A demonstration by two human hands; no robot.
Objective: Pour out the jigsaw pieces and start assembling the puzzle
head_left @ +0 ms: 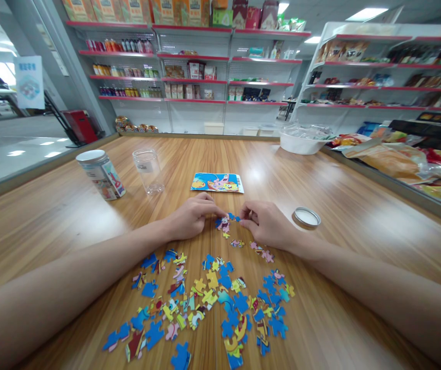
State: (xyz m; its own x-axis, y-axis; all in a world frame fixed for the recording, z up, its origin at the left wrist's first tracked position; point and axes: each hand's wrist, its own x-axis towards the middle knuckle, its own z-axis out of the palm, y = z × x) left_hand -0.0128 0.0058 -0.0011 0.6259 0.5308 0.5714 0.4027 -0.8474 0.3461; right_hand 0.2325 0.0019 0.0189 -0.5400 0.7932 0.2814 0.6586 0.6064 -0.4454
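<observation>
Surface: I see a wooden table (359,205), glossy, inside a shop with red-edged shelves (189,56).
Hands: my left hand (191,218) and right hand (264,223) both pinch the joined puzzle pieces (225,222) between them.
Loose pieces (213,303): dozens, scattered just below my hands.
Jars: two; one capped jar (100,174), one clear open jar (148,171).
Lid (307,217): one, right.
Picture card (217,182): one.
</observation>
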